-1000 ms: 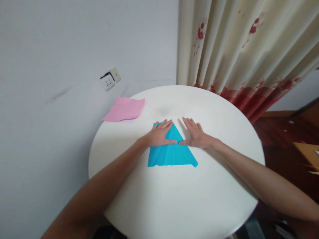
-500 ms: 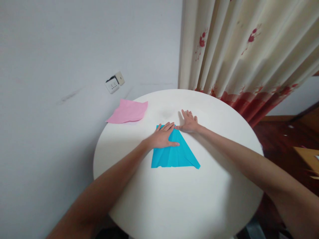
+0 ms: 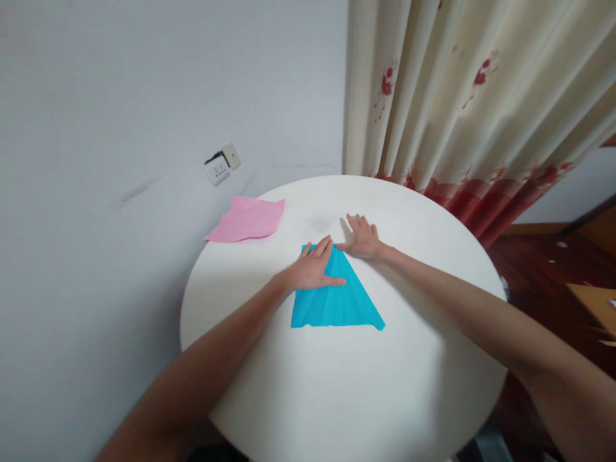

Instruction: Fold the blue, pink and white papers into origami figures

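Observation:
A sheet of blue paper (image 3: 337, 308), creased and folded, lies on the white round table (image 3: 346, 391). It is narrow at the far end and wide at the near end, with a small folded corner at the near right. My left hand (image 3: 312, 266) rests flat on its upper left part, fingers spread and thumb stretched to the right. At the far right corner of the paper, the thumb of my right hand (image 3: 362, 239) touches the edge. The other fingers of that hand are extended over the tabletop, holding nothing.
Pink paper (image 3: 250, 219) lies at the table's far left edge, partly overhanging it. Behind the table is a pale wall with a socket (image 3: 217, 169). A cream and red curtain (image 3: 433, 115) hangs at the back right. A wooden surface (image 3: 594, 308) stands at the right.
Both hands stay nearly in place. My left fingers have drawn slightly away from my right thumb. The small crease near the paper's right side looks flatter. The view has shifted a little.

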### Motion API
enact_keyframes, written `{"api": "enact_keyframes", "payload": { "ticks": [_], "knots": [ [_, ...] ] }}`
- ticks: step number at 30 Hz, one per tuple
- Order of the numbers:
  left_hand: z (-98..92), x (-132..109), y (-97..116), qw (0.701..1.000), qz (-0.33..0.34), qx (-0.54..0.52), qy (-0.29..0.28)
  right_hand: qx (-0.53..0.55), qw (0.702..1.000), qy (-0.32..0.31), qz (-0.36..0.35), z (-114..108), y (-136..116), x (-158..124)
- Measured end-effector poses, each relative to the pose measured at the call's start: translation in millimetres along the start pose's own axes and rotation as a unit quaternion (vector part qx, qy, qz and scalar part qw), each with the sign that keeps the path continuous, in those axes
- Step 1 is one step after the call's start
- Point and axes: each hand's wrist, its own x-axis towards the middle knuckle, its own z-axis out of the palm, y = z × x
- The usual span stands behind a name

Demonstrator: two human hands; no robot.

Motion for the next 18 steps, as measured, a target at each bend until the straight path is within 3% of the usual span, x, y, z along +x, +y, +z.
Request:
{"api": "enact_keyframes", "payload": {
  "ticks": [12, 18],
  "knots": [
    [0.3, 0, -2, 1.000, 0.010, -0.003, -0.001, 0.014, 0.990, -0.107, -0.096, -15, 21, -64],
    [-3.2, -3, 0, 1.000, 0.021, -0.002, 0.005, 0.001, 0.996, -0.069, -0.048, -5, 12, -67]
  ]
}}
